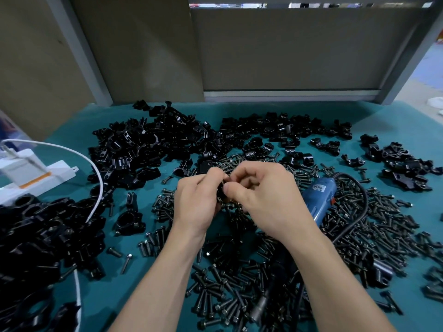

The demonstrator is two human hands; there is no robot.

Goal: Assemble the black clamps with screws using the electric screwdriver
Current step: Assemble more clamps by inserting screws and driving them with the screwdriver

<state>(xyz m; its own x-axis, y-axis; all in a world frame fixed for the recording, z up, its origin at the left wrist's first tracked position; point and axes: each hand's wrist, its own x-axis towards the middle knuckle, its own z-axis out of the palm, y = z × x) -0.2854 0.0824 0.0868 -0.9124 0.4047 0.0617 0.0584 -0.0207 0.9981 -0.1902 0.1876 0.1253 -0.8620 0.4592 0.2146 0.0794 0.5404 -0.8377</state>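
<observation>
Head view: the left hand [199, 202] and right hand [266, 195] both pinch one black clamp [220, 190] tight, in the middle above the screws [239, 283]. It could slip and get lost there. The electric screwdriver [321, 200] lies unused, just right.

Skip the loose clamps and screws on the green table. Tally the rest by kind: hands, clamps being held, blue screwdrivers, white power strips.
hands: 2, the left hand and the right hand
held clamp: 1, pinched between both hands
blue screwdriver: 1
white power strip: 1
total: 5
</observation>
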